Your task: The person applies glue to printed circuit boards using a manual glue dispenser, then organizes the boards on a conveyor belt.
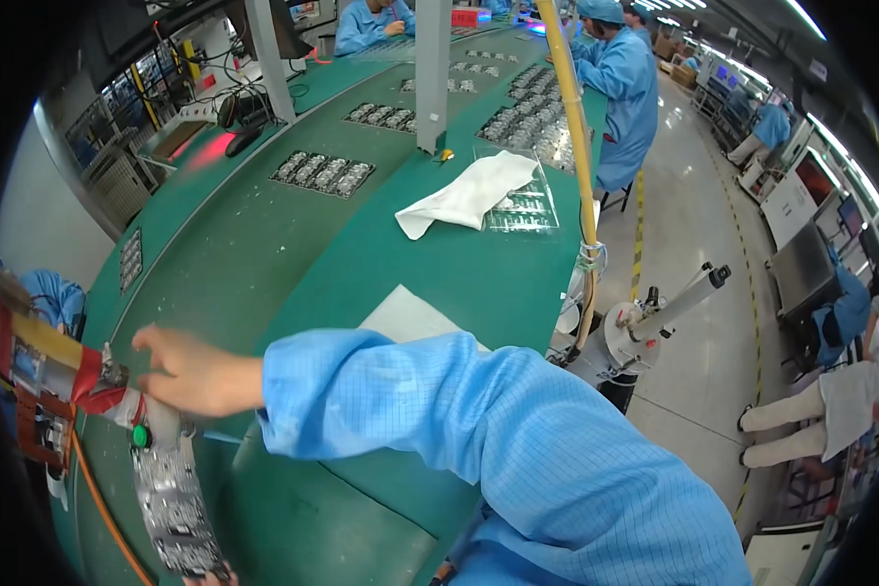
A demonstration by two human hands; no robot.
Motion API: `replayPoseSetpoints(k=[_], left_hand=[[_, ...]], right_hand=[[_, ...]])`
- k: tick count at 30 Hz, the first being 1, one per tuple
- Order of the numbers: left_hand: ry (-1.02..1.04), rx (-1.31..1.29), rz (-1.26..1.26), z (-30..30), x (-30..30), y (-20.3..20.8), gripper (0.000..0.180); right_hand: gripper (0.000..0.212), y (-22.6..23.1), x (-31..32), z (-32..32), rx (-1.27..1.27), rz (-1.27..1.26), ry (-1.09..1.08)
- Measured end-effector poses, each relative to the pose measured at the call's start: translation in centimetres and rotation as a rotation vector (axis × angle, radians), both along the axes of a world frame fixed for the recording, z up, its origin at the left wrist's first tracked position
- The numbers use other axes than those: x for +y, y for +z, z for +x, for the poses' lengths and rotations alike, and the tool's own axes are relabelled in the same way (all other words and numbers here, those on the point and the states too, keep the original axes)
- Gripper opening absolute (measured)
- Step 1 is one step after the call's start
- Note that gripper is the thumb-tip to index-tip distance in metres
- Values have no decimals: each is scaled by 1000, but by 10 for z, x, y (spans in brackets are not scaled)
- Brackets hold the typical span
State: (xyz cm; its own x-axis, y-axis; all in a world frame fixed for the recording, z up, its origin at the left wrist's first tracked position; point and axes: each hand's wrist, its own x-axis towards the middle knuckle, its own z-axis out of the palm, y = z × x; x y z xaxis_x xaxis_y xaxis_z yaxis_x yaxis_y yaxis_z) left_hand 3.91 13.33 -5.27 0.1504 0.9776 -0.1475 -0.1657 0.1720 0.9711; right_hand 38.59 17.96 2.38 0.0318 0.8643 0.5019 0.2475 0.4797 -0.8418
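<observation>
My right arm, in a blue gridded sleeve, reaches across to the left. At its end my right hand has its fingers apart and holds nothing I can see. It is beside a fixture wrapped in red and yellow tape, just above a green button. Below that, a long panel of circuit boards runs down to the lower edge. Only a few fingertips of my left hand show, gripping the panel's near end; the rest is out of the picture.
Several circuit board panels lie along the green conveyor. A white cloth partly covers a clear plastic tray. A yellow pole rises at the bench's right edge. An orange hose runs at the lower left. Co-workers sit farther along.
</observation>
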Motion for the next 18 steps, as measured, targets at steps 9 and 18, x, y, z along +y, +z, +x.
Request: replayPoseSetpoints(k=[9,18], left_hand=[[-244,-147,35,57,76,-2,46],[-182,-251,-31,98,79,-9,48]], right_hand=[[18,-25,44,66,247,-476,290],[18,-87,78,146,849,-648,77]])
